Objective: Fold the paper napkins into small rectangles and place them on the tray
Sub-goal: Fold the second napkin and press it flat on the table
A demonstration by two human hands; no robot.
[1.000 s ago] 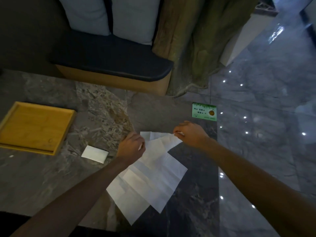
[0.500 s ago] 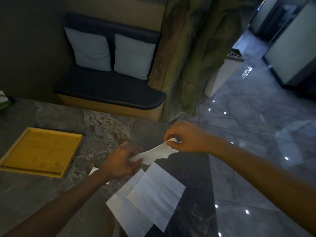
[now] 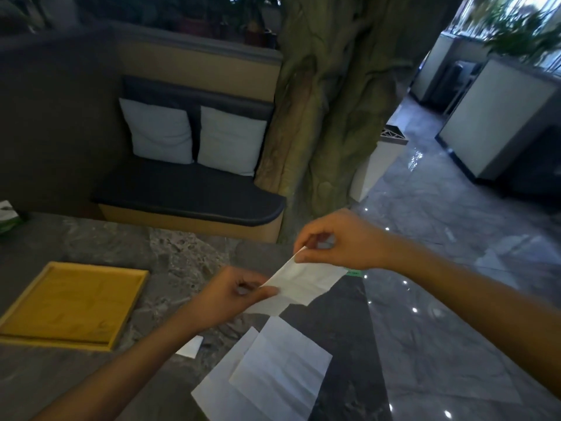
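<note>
On the grey marble tabletop [image 3: 91,381], bare stone lies open between the square yellow wooden tray [image 3: 127,311] at the left and two unfolded white paper napkins [image 3: 267,381] overlapping at the near edge, broken only by a small folded white napkin [image 3: 190,349]. Both hands [image 3: 226,294] [image 3: 343,241] stretch a white napkin [image 3: 303,282] above the table, blocking the middle. Beyond the far edge, a dark cushioned bench [image 3: 188,196] and an olive tree-trunk column [image 3: 328,110] stand in the way.

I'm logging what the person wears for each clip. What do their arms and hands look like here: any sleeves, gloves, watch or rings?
Both forearms are bare as far as the frame shows: no sleeves in view. The left hand and right hand are ungloved. No watch, bracelet or ring is visible, though the dim light could hide a thin one.
</note>
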